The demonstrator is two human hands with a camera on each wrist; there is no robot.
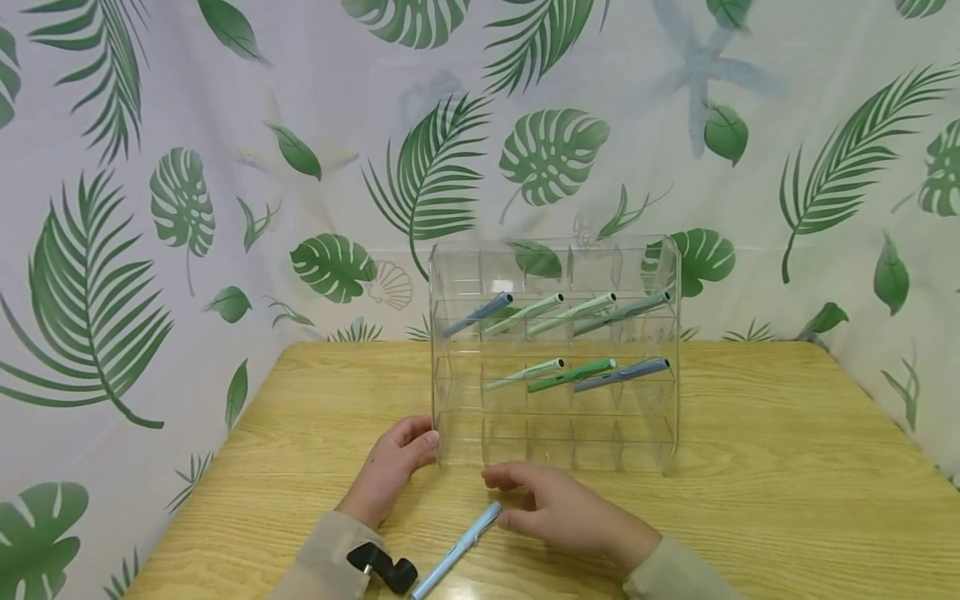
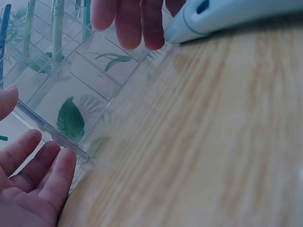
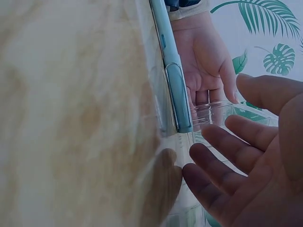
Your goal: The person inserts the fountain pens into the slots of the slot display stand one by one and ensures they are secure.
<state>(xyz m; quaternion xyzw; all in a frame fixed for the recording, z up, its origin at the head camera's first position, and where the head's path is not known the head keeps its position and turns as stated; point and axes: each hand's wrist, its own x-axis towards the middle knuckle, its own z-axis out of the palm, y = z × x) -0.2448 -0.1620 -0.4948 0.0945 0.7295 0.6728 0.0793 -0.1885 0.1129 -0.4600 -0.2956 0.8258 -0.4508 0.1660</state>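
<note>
On the table lies a light blue pen (image 1: 456,552), its clip end pointing away from the person. My right hand (image 1: 558,508) is beside that end, thumb and fingers spread apart; in the right wrist view the fingers (image 3: 222,175) are loose with nothing between them. Upright behind it stands a clear acrylic pen rack (image 1: 551,442). At its left side edge is my left hand (image 1: 393,467), thumb and relaxed fingers to either side of the edge. A blue pen (image 1: 477,315), a green pen (image 1: 570,375) and several paler pens lie slanted in the rack's middle rows.
The wooden table (image 1: 765,467) runs back to a leaf-print cloth (image 1: 322,167) hung behind and at both sides. A black clamp mount (image 1: 382,567) sits on the left sleeve, close to the pen's near end.
</note>
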